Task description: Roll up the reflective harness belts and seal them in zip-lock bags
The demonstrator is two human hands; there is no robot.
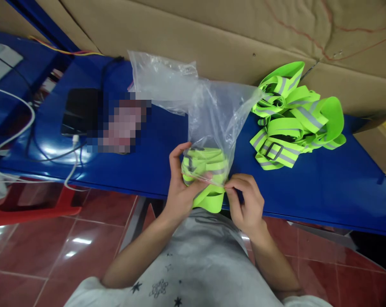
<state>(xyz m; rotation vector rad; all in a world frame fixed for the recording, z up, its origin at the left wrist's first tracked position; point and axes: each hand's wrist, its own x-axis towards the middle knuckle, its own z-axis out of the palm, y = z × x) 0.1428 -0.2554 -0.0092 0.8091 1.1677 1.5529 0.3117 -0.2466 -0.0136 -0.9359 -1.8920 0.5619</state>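
Observation:
A folded neon-yellow reflective strap (212,164) with grey stripes lies partly inside a clear plastic bag (215,113) at the table's front edge. One loop of it hangs out past the bag's mouth, toward my body. My left hand (183,183) grips the strap bundle from the left, its thumb across the bag's opening. With thumb and index finger, my right hand (246,198) pinches the right corner of the bag's mouth. The far end of the bag spreads away across the table.
More neon reflective straps (295,119) with black buckles are heaped at the back right. Other clear bags (164,79) lie behind. A black device (81,111) with a white cable sits left on the blue table (161,149), beside a blurred-out item. A red stool (52,204) stands lower left.

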